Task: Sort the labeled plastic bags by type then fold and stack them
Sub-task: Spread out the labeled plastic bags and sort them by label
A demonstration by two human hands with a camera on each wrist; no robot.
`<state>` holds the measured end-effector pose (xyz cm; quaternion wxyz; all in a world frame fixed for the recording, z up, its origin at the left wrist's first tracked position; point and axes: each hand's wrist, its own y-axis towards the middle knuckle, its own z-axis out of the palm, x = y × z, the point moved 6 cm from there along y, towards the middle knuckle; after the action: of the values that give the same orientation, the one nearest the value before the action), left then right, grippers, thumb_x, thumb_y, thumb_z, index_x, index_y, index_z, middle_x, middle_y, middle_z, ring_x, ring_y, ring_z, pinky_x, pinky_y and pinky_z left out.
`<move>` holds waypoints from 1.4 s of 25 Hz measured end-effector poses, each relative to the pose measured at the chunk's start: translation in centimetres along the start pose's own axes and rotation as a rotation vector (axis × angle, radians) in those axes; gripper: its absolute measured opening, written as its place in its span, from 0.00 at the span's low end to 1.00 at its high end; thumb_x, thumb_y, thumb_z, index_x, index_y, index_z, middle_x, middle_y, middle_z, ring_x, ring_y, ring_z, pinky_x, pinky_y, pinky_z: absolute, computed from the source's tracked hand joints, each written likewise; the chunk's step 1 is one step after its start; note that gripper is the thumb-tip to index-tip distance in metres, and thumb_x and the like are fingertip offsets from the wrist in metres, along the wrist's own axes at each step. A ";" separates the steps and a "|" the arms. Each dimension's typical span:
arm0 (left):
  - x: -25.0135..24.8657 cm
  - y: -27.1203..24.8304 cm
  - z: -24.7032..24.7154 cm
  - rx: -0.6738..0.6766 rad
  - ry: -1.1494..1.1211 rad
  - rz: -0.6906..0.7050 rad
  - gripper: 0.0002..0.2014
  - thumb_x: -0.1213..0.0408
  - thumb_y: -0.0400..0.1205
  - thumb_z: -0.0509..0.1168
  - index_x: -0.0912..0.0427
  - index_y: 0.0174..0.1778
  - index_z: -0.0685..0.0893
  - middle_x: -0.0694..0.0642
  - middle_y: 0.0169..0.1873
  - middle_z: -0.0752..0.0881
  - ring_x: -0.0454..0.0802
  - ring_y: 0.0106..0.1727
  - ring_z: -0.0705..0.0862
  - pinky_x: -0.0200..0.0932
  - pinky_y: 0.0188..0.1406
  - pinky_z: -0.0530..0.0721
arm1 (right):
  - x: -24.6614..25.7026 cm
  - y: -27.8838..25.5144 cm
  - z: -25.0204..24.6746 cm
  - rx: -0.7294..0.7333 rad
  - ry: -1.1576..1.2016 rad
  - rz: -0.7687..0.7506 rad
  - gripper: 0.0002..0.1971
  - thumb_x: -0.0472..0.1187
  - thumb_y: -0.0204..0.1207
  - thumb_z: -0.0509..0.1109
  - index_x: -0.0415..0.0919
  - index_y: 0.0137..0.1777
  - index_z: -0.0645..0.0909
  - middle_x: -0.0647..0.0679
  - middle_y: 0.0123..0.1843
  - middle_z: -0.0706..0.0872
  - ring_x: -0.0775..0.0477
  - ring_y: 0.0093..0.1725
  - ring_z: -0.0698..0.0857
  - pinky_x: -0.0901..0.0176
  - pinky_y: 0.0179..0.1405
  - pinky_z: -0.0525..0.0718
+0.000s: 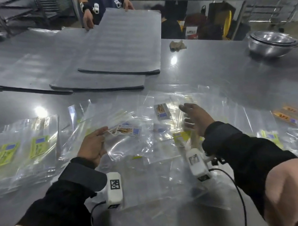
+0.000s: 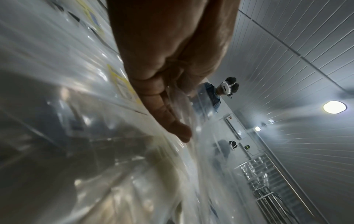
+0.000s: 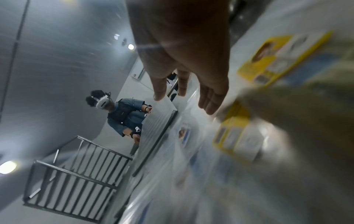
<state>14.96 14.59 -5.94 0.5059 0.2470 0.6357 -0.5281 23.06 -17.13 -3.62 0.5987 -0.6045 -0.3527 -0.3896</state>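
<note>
Clear plastic bags with printed labels lie loose over the steel table (image 1: 214, 69). My left hand (image 1: 102, 132) pinches a few clear bags with white-and-blue bread labels (image 1: 125, 131) by their edge, lifted slightly above the pile. In the left wrist view the left hand (image 2: 172, 115) has plastic film caught between thumb and fingers. My right hand (image 1: 188, 115) hovers with spread fingers over the pile, blurred, holding nothing; the right wrist view shows the right hand (image 3: 184, 94) with straight fingers above yellow-labelled bags (image 3: 277, 57). Another bread-label bag (image 1: 161, 111) lies just beyond it.
A flat stack of green-yellow labelled bags (image 1: 19, 150) lies at the left, orange-labelled bags (image 1: 286, 114) at the right. Stacked grey mats (image 1: 108, 61) cover the far left, handled by another person (image 1: 89, 19). Steel bowls (image 1: 272, 43) stand far right, a crumpled cloth (image 1: 177, 44) behind.
</note>
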 end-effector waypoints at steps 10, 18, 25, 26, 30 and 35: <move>1.2 -0.8 1.5 0.154 0.205 0.005 0.27 0.88 0.77 0.55 0.64 0.71 0.74 0.63 0.60 0.80 0.40 0.21 0.77 0.30 0.19 0.75 | 4.8 1.9 1.5 -0.484 -0.159 -0.581 0.15 0.22 0.66 0.66 0.40 0.48 0.76 0.49 0.50 0.72 0.44 0.49 0.79 0.45 0.49 0.84; 1.8 -0.9 1.6 0.232 0.205 -0.088 0.30 0.85 0.78 0.49 0.54 0.71 0.76 0.60 0.36 0.76 0.50 0.27 0.72 0.41 0.28 0.74 | 13.5 -5.2 8.9 0.233 -0.460 -0.692 0.29 0.18 0.75 0.60 0.43 0.73 0.70 0.48 0.72 0.68 0.50 0.46 0.86 0.61 0.29 0.88; 2.2 -1.7 1.4 0.214 0.009 -0.136 0.15 0.69 0.84 0.53 0.55 0.60 0.84 0.53 0.32 0.85 0.50 0.31 0.80 0.42 0.33 0.78 | 2.7 -3.7 8.8 0.279 -0.376 -0.278 0.33 0.17 0.73 0.62 0.36 0.77 0.66 0.41 0.71 0.72 0.56 0.28 0.83 0.69 0.22 0.80; 2.1 -1.9 1.4 0.237 -0.015 -0.148 0.14 0.59 0.86 0.55 0.55 0.58 0.84 0.55 0.43 0.87 0.52 0.41 0.83 0.46 0.44 0.83 | 0.7 -3.2 8.7 0.243 -0.391 -0.212 0.34 0.17 0.72 0.63 0.36 0.78 0.64 0.41 0.73 0.70 0.52 0.31 0.82 0.69 0.21 0.80; 1.7 -2.1 2.1 0.341 0.129 -0.023 0.12 0.63 0.79 0.70 0.50 0.58 0.81 0.58 0.63 0.79 0.52 0.54 0.82 0.41 0.47 0.83 | -2.8 -2.2 7.8 0.157 -0.232 -0.108 0.35 0.19 0.75 0.64 0.37 0.81 0.60 0.41 0.70 0.71 0.47 0.37 0.78 0.66 0.27 0.84; -2.4 -4.2 5.9 0.413 0.155 0.153 0.30 0.80 0.73 0.69 0.53 0.69 0.73 0.56 0.66 0.77 0.48 0.49 0.83 0.36 0.35 0.84 | -1.4 -2.7 2.9 -0.067 -0.404 -0.133 0.32 0.46 0.76 0.72 0.34 0.75 0.64 0.41 0.68 0.72 0.45 0.53 0.80 0.56 0.52 0.81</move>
<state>14.58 8.34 -1.56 0.4326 0.4326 0.5307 -0.5866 20.19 -14.07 -3.59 0.4684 -0.6652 -0.4915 -0.3107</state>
